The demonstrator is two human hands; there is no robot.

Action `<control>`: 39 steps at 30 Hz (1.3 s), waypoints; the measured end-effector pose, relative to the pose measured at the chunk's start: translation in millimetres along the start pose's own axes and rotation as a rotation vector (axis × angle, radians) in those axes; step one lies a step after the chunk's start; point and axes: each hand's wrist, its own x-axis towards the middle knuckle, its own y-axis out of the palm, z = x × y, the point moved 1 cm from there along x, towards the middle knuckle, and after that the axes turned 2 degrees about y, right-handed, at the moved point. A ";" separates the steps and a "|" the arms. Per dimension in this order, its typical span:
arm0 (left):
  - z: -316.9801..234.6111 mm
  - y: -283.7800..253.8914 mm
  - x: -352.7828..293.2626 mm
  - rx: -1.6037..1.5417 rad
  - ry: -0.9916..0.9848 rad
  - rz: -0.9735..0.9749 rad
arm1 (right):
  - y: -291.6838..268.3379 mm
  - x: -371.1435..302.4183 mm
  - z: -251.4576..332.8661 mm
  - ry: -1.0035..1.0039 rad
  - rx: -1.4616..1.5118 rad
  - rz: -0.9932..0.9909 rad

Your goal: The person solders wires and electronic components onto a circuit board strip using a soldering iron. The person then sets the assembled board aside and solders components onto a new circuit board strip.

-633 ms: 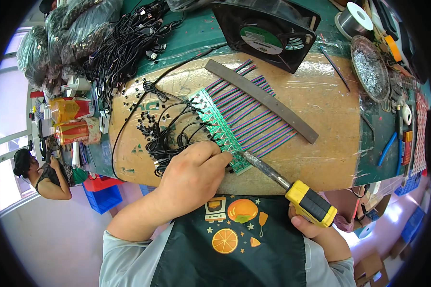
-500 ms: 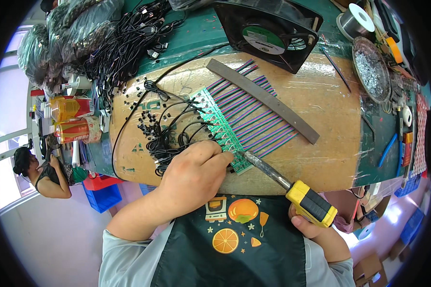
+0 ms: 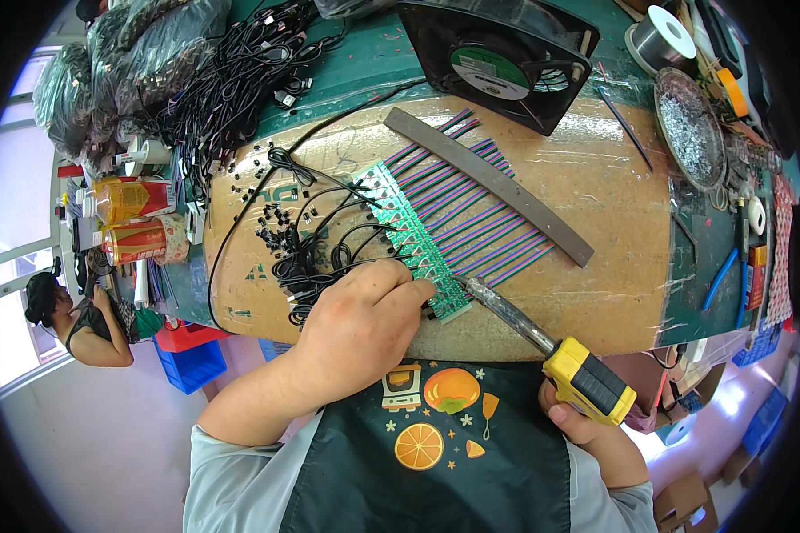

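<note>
My left hand (image 3: 362,318) is closed in a pinch at the near end of a long green circuit board (image 3: 406,229); the fingers hide what they hold. Wrapped round the yellow and black handle of a soldering iron (image 3: 588,382) is my right hand (image 3: 569,419). The iron's tip points at the board's right edge, just off the left fingertips. Black cables (image 3: 302,271) run in from the left to the board. Striped ribbon wires (image 3: 476,202) fan out from its right side. Across those wires lies a flat grey-brown bar (image 3: 493,186).
A black fan (image 3: 507,67) stands at the back, near a solder spool (image 3: 662,40) and a round dish of metal bits (image 3: 687,129). Bundled black cables (image 3: 240,80) and plastic bags (image 3: 120,67) fill the back left. Another person (image 3: 84,315) sits at far left.
The soldering iron in my right hand has shifted slightly right, its tip drawing away from the left fingertips. My left hand has stayed nearly still at the board.
</note>
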 end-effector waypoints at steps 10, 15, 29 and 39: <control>-4.6 -2.2 3.2 -0.087 -0.091 -0.018 | -1.0 -5.3 -5.3 -0.006 -0.013 -0.024; -4.7 0.2 2.6 -0.086 -0.080 -0.039 | -0.7 -1.6 3.5 -0.037 -0.042 -0.024; -6.0 6.4 -2.7 -0.055 -0.066 -0.058 | -1.9 -3.4 -0.1 -0.027 -0.119 -0.009; -5.2 11.8 -1.0 -0.018 -0.014 -0.112 | -3.0 -4.5 -4.0 -0.045 -0.115 -0.020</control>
